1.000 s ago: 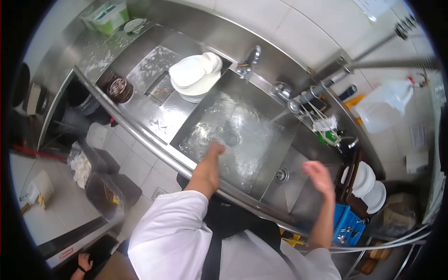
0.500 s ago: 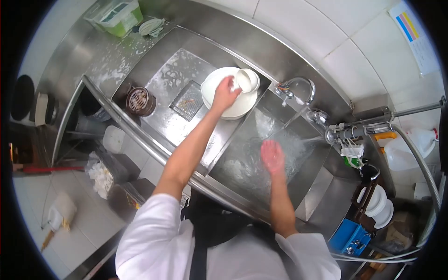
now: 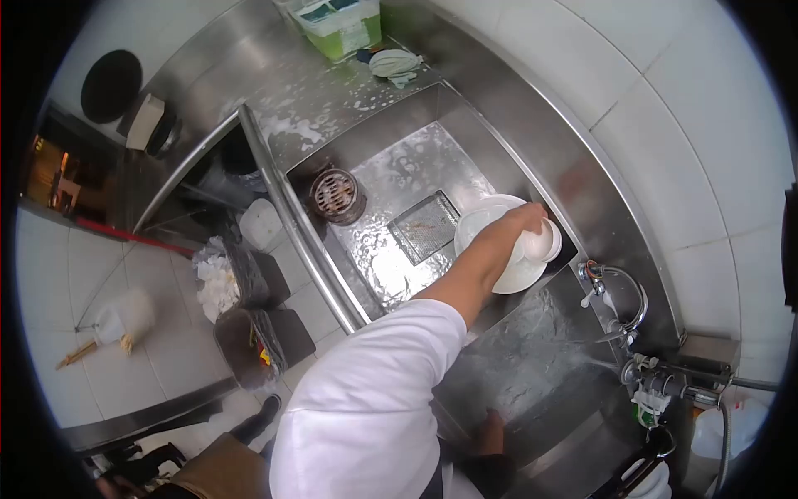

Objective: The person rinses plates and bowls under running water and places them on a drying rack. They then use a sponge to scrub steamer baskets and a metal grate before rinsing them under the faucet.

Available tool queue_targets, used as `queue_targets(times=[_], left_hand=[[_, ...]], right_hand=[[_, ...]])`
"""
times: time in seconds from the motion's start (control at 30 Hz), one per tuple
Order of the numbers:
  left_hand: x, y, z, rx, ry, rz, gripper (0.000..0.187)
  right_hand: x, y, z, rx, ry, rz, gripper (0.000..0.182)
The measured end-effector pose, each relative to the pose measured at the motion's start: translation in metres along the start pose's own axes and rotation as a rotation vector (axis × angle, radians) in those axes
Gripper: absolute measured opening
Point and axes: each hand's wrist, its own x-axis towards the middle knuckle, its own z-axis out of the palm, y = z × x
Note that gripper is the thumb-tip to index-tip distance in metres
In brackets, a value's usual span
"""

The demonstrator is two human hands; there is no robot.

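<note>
My left hand (image 3: 528,219) is closed on a small white bowl (image 3: 540,243) above a stack of white plates (image 3: 519,279). The plates sit by the divider between the two sink basins. Low in the right basin (image 3: 573,428), only part of my right hand (image 3: 492,422) shows near the moving water (image 3: 532,358); its fingers are not clear. A wire-mesh strainer tray (image 3: 424,226) lies left of the plates. Further left in that basin stands a brown round container with a slotted top (image 3: 337,196).
A faucet (image 3: 619,299) runs into the right basin. Behind the left basin are a green-filled tub (image 3: 345,33) and a cloth (image 3: 395,65). A metal rail (image 3: 303,224) borders the sink. Lined bins (image 3: 249,279) stand on the floor. Another person's shoe (image 3: 264,416) shows lower left.
The view has swung, shifting the sink rightward and downward. My left hand stays with the small bowl over the plates. My right hand, earlier spread under the water stream, is now mostly hidden.
</note>
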Motion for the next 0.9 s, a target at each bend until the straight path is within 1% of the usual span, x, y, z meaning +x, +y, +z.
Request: queue_targets(times=[0.07,0.1,0.13,0.17,0.2,0.23,0.27,0.33,0.37,0.43,0.5,0.57,0.6,0.63,0.67,0.7,0.73,0.77,0.8,0.83,0.9], left_hand=[[-0.008,0.014,-0.025,-0.181,-0.179,-0.019,0.054],[-0.011,0.018,-0.031,-0.165,-0.185,-0.007,0.054],[-0.02,0.021,-0.032,-0.285,-0.144,0.031,0.054],[-0.028,0.025,-0.032,-0.405,-0.103,0.068,0.053],[-0.037,0.033,-0.035,-0.711,-0.227,-0.002,0.051],[-0.051,0.047,-0.039,-0.707,-0.227,0.0,0.051],[-0.069,0.063,-0.043,-0.741,-0.216,0.096,0.048],[-0.109,0.093,-0.034,-0.782,-0.164,0.277,0.045],[-0.133,0.101,-0.022,-0.788,-0.122,0.363,0.045],[-0.181,0.116,0.023,-0.877,-0.173,0.373,0.052],[-0.214,0.123,0.057,-0.928,-0.241,0.331,0.059],[-0.24,0.132,0.112,-1.003,-0.315,0.235,0.063],[-0.25,0.135,0.14,-1.105,-0.403,0.116,0.066],[-0.257,0.136,0.169,-1.206,-0.491,-0.004,0.07],[-0.257,0.128,0.201,-1.228,-0.511,-0.043,0.07],[-0.258,0.118,0.23,-1.247,-0.54,-0.081,0.071],[-0.265,0.113,0.249,-1.191,-0.485,-0.271,0.074],[-0.272,0.105,0.272,-1.145,-0.426,-0.462,0.077],[-0.279,0.093,0.297,-1.125,-0.376,-0.568,0.076],[-0.286,0.081,0.314,-1.096,-0.336,-0.614,0.075],[-0.302,0.056,0.355,-1.02,-0.277,-0.672,0.073]], right_hand=[[0.02,-0.014,0.022,0.015,-0.265,-0.065,0.021],[0.026,-0.028,0.036,0.04,-0.41,-0.13,0.022],[0.035,-0.045,0.047,0.05,-0.537,-0.178,0.022],[-0.015,-0.069,0.104,-0.059,-0.321,-0.323,0.029],[-0.091,-0.095,0.186,-0.189,-0.08,-0.433,0.037],[-0.12,-0.112,0.217,-0.25,-0.157,-0.561,0.049],[-0.149,-0.129,0.248,-0.3,-0.231,-0.693,0.062],[-0.198,-0.145,0.294,-0.232,-0.27,-0.897,0.062],[-0.206,-0.152,0.303,-0.181,-0.291,-0.923,0.06],[-0.209,-0.195,0.282,-0.22,-0.327,-0.936,0.054],[-0.192,-0.235,0.256,-0.251,-0.409,-1.022,0.049],[-0.227,-0.229,0.25,-0.211,-0.294,-1.103,0.049],[-0.244,-0.219,0.244,-0.192,-0.382,-0.923,0.055],[-0.232,-0.216,0.219,-0.406,-0.364,-0.83,0.058],[-0.211,-0.213,0.19,-0.617,-0.344,-0.732,0.06],[-0.197,-0.204,0.167,-0.614,-0.362,-0.502,0.063],[-0.186,-0.197,0.152,-0.606,-0.374,-0.272,0.066],[-0.181,-0.183,0.145,-0.589,-0.344,-0.183,0.065],[-0.171,-0.166,0.132,-0.573,-0.312,-0.085,0.064],[-0.152,-0.15,0.117,-0.587,-0.308,-0.069,0.064],[-0.09,-0.113,0.082,-0.705,-0.07,-0.239,0.053]])
